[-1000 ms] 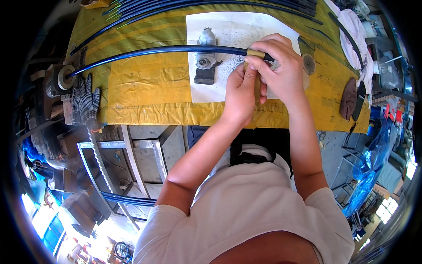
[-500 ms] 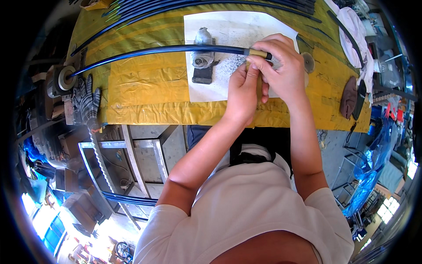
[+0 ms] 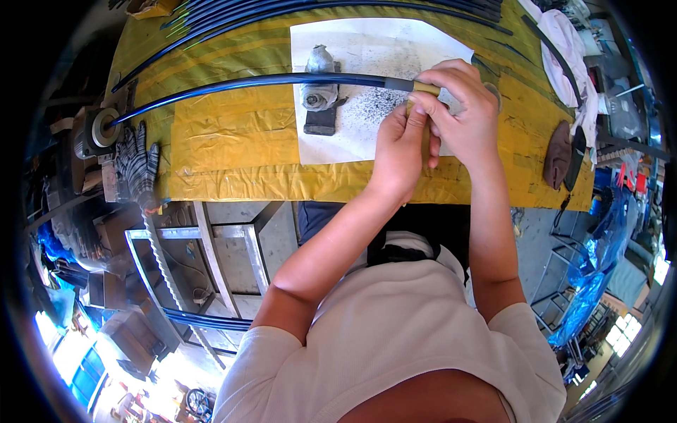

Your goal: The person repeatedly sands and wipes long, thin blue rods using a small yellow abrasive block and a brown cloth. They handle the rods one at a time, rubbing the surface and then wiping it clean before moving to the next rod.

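A long glossy dark blue rod (image 3: 240, 80) runs sideways above the table. Its left end goes into a round metal chuck (image 3: 106, 127). Near its right part it lies over a support block wrapped in grey cloth (image 3: 321, 97). My right hand (image 3: 469, 113) pinches a tan strip (image 3: 426, 89) around the rod's right end, just past a dull grey band. Closed on the strip's lower part, my left hand (image 3: 398, 155) sits beside and below, thumb up. The very tip of the rod is hidden by the strip and fingers.
White paper (image 3: 360, 42) speckled with black dust lies beneath the work on yellow-wrapped tabletop (image 3: 233, 155). Several dark rods (image 3: 338, 5) lie along the far edge. A striped glove (image 3: 137, 163) rests by the chuck; a brown cloth item (image 3: 558, 155) lies at the right.
Both hands have shifted slightly right with the tan strip. More of the grey band shows, and the dark tip that stuck out is now covered. The paper has slid a little left.
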